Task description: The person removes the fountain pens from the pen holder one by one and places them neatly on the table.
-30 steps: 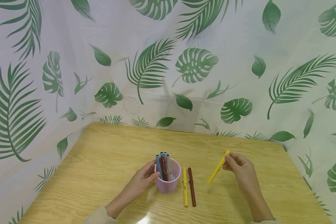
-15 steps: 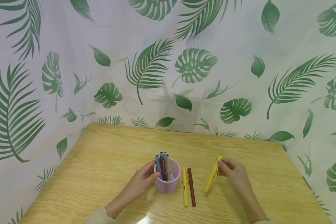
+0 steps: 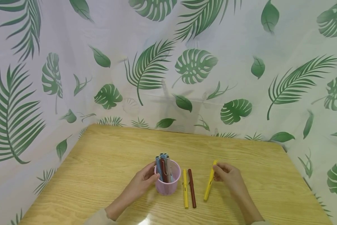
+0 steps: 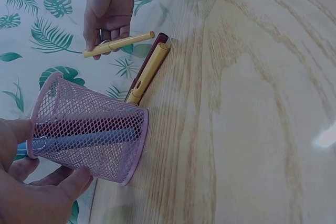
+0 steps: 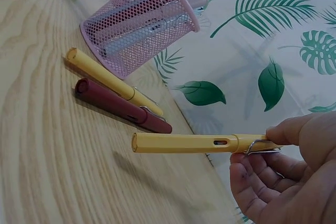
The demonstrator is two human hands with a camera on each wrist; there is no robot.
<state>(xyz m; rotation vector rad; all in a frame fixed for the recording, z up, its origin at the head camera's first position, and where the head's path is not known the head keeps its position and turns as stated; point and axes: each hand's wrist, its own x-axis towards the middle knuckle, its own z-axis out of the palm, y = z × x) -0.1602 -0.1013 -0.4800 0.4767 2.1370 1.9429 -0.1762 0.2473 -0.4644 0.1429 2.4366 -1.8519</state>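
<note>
cup [image 3: 166, 188]: pink mesh | pens [image 5: 181, 143]: yellow, maroon, blue, perhaps grey | table [image 3: 115, 150]: wood-grained | backdrop [image 3: 233, 56]: white, green-leaved

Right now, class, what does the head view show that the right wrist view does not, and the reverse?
Only the head view: both sleeves, and a glare patch on the table.

Only the right wrist view: the clear mesh weave of the pink cup, and the end face of the lying dark red pen.

Both: that cup with pens in it, the right grip holding a yellow pen, and a second yellow pen beside the dark red one.
</note>
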